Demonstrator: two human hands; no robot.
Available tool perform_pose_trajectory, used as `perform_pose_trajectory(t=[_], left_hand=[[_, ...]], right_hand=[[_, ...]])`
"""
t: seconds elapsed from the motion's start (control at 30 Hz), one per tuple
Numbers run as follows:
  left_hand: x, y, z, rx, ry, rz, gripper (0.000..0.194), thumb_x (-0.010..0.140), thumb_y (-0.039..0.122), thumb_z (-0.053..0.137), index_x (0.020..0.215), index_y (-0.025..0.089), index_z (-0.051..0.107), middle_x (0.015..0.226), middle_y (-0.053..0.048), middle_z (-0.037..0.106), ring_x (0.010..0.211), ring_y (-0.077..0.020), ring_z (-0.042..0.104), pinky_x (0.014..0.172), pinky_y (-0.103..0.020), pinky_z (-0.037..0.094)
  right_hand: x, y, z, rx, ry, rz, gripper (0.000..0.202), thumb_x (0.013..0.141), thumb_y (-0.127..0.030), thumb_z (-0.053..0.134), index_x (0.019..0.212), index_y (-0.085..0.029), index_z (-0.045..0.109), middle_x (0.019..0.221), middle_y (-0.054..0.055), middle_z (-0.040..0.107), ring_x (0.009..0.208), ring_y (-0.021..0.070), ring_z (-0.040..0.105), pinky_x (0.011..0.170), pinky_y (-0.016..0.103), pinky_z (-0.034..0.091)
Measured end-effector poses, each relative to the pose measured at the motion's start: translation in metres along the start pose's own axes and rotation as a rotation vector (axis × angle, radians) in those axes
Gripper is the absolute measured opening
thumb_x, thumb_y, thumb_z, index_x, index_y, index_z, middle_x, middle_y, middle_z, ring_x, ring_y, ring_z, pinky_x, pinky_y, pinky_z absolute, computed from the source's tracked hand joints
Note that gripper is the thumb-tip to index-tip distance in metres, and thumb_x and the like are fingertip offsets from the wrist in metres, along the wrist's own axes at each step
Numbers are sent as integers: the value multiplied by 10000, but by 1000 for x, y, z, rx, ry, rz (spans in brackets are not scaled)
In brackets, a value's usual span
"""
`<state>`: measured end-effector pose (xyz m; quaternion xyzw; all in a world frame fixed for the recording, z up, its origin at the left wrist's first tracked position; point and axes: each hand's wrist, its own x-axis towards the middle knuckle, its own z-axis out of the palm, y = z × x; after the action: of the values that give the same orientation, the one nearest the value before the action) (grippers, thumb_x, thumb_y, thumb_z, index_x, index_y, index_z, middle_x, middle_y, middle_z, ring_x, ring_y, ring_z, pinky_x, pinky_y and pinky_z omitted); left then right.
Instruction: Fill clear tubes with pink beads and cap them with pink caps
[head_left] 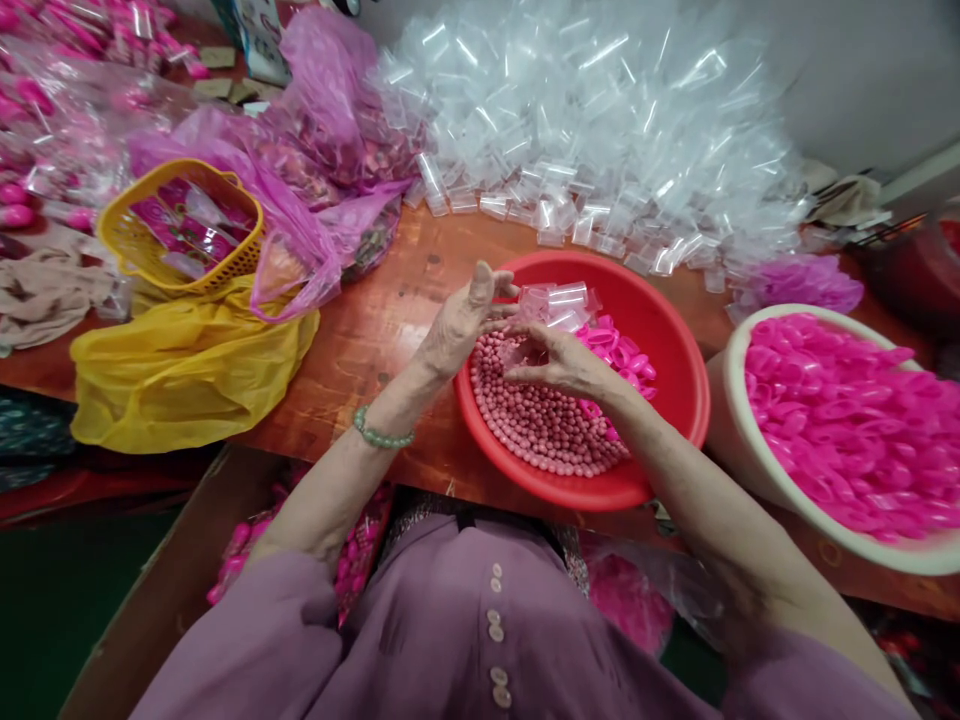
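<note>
A red basin (pixel 679 350) sits on the table in front of me. Inside it lie coiled strings of dusty-pink beads (pixel 536 425), clear plastic tubes (pixel 568 303) and bright pink plastic pieces (pixel 630 360). My left hand (pixel 466 318) is at the basin's left rim, thumb raised and fingers apart, pointing toward the tubes. Over the beads hovers my right hand (pixel 559 362), its thumb and fingers curved with a gap between them. I make out nothing held in either hand, though a clear piece there could be hard to see.
A big heap of clear plastic tubes (pixel 585 130) covers the back. On the right stands a white tub (pixel 739 400) of pink pieces. To the left are a yellow basket (pixel 124 225), a yellow bag (pixel 187 375) and purple plastic bags (pixel 330 90).
</note>
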<state>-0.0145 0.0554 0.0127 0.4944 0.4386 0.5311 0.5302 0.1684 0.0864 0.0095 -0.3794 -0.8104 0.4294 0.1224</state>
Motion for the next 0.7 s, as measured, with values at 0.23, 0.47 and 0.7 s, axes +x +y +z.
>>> perform_pose_trajectory(t=[0.23,0.47,0.7], left_hand=[[-26,-24,2,293,124,348,570,978,624,342,1179,177,633,1236,-132,663,1051,-213,693,949,-377,539],[-21,-20,2,677,55,445,526,1033,497,266,1155,150,642,1163,-114,705,1101,-187,656,961,-337,503],[-24,-14,3,719,-68,469,391,1014,392,371,1031,146,673,1020,-92,727,955,-172,668,876,-306,498]], right_hand=[[15,12,36,-246,142,198,232,793,-312,691,933,-130,661,731,8,647,671,155,569,644,252,390],[13,-6,37,-400,-414,367,112,800,-253,645,761,-162,699,648,3,643,628,150,564,597,249,373],[14,3,38,-239,-665,365,202,773,-156,596,572,-164,613,543,-17,544,554,126,471,598,263,442]])
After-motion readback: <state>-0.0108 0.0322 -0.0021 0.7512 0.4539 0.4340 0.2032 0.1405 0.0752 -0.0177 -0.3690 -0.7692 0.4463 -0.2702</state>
